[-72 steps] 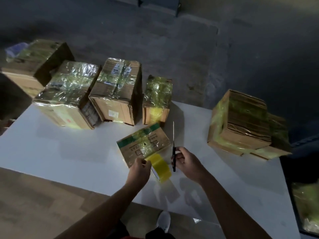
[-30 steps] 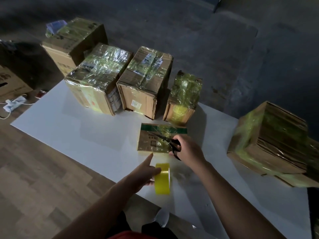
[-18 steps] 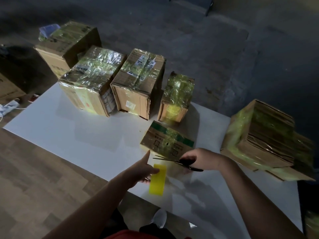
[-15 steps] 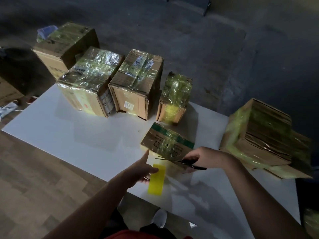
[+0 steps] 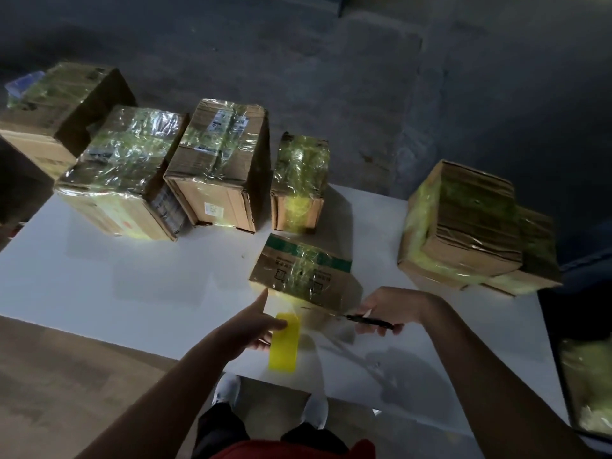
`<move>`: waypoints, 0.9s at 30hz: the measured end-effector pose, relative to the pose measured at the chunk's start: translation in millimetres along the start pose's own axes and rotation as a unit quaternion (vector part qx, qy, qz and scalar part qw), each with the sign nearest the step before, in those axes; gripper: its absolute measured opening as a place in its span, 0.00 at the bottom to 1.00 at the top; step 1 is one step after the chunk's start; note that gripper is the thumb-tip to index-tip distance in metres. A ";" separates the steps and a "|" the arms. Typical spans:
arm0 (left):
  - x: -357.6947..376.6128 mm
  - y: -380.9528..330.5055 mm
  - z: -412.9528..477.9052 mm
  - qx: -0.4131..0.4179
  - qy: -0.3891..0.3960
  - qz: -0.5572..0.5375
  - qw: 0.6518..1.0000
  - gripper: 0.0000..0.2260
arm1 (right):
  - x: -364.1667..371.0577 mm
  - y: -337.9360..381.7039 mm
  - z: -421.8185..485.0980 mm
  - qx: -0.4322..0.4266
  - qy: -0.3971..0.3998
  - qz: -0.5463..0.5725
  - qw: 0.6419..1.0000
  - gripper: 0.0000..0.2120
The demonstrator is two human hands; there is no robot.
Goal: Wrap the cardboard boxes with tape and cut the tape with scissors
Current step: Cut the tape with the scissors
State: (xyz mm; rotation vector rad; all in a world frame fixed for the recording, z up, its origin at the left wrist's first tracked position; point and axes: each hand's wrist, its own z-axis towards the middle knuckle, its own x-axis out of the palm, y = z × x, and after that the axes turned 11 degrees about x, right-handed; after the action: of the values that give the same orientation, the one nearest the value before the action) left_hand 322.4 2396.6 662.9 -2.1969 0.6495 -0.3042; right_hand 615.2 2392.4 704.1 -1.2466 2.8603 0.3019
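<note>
White tabletop (image 5: 132,276) over a dark concrete floor carries all work items.

1. Work item: the small flat brown cardboard box with a green stripe (image 5: 304,273) lies at the table centre, partly taped.
2. The left hand (image 5: 248,327) grips the yellow tape roll (image 5: 284,342) just in front of the box, with one digit extended toward the box's near corner.
3. The right hand (image 5: 390,308) is curled round the black-handled scissors (image 5: 371,321). Their long axis runs crosswise, tips pointing left toward the gap between roll and box. The right hand is the nearer one to the cut line. Blade opening cannot be determined.
4. The clear tape strip between roll and box is barely visible.
5. Four taped cardboard boxes (image 5: 218,167) stand behind, and a taped stack (image 5: 470,226) stands at the right. All are closed, so their contents are hidden.
</note>
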 end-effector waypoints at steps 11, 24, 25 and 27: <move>-0.2 -7.4 3.7 -0.020 0.044 0.044 0.998 0.39 | 27.5 0.2 14.6 -0.054 -0.068 -0.001 0.996 0.12; -1.0 -12.9 8.9 -0.023 0.079 0.072 0.994 0.41 | 26.8 26.3 18.8 -0.051 -0.071 0.005 0.996 0.15; -1.3 -13.1 9.0 -0.023 0.079 0.073 0.994 0.41 | 26.6 26.9 19.0 -0.049 -0.068 0.007 0.996 0.16; -2.2 -12.7 9.2 -0.023 0.079 0.073 0.994 0.41 | 27.0 25.0 20.2 -0.050 -0.070 0.012 0.996 0.16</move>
State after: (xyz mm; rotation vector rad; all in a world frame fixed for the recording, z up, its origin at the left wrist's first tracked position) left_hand 328.9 2410.6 666.7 -2.1705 0.9070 -0.3922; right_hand 577.1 2393.1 686.4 -1.1544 2.7736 0.5161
